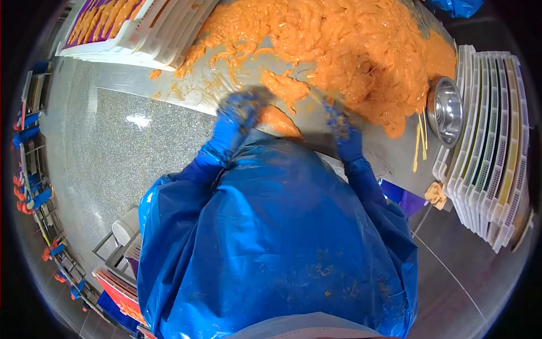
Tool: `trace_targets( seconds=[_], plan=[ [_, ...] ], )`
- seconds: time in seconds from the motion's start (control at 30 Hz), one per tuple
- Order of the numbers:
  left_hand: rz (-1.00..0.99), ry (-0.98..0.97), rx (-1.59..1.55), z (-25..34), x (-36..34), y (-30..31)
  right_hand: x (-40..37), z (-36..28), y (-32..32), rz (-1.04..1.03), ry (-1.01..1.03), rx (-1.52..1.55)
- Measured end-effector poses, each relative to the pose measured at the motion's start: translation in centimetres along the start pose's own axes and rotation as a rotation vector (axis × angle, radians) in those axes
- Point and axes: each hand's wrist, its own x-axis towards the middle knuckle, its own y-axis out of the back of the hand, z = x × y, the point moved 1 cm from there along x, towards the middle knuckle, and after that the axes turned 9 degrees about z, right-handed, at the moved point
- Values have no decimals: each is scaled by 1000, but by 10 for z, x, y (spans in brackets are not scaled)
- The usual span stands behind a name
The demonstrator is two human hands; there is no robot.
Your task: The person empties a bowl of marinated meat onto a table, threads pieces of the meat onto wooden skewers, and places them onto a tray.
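A big heap of orange-coated raw meat (350, 45) covers much of the steel table (384, 150). My left hand (241, 110), in a soiled blue glove, is over the table's near edge, right beside a flat strip of orange meat (279, 121). Another loose piece of meat (285, 86) lies between my hands and the heap. My right hand (340, 127), gloved alike, is at the near side of the heap. Motion blurs the fingers of both hands, so whether they hold anything cannot be made out.
White stacked trays (152, 39) stand at the upper left, the top one carrying rows of meat on purple. On the right are a steel bowl (447, 112), thin wooden skewers (418, 144) and stacked plastic crates (488, 147). Other people in blue work at the far left.
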Motion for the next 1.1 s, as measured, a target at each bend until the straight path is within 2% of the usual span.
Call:
trace_targets(
  seconds=[0.03, 0.07, 0.13, 0.2, 0.27, 0.43, 0.67, 0.73, 0.77, 0.83, 0.87, 0.93, 0.97, 1.03, 1.07, 1.1],
  plan=[
    [-68, -70, 16, 5, -12, -11, 1, -17, -5, -75, 124, 37],
    [-136, -141, 33, 7, -24, -23, 0, -24, -13, -74, 121, 39],
    [-178, -163, 21, 7, -28, -29, -3, -40, -30, -68, 241, -28],
    [-102, -197, 42, 4, -31, -32, -1, -66, -36, -108, 201, -9],
    [-119, -184, 103, 5, -39, -35, -3, -75, -35, -166, 161, 16],
    [-94, -164, 24, -1, -41, -42, 6, -76, -38, -296, 264, -176],
    [-51, -163, 4, -7, -49, -47, 18, -70, -48, -407, 234, -200],
    [-36, -170, -43, -9, -47, -48, 25, -79, -41, -506, 290, -339],
    [-21, -181, -91, -9, -46, -48, 26, -71, -44, -507, 286, -339],
    [-18, -182, -99, -7, -42, -47, 33, -52, -48, -340, 345, -392],
    [-9, -183, -102, -6, -40, -46, 35, -56, -41, -340, 346, -394],
    [-6, -165, -99, -6, -38, -45, 39, -71, -22, -66, 276, -251],
    [-9, -149, -100, -6, -39, -44, 32, -67, -27, -71, 279, -250],
    [-2, -145, -78, -9, -42, -46, 13, -56, -41, -46, 263, 11],
    [3, -147, -54, -10, -42, -47, 14, -63, -39, -46, 260, 7],
    [1, -150, -57, -9, -42, -47, 20, -75, -37, -193, 265, -182]
  ],
)
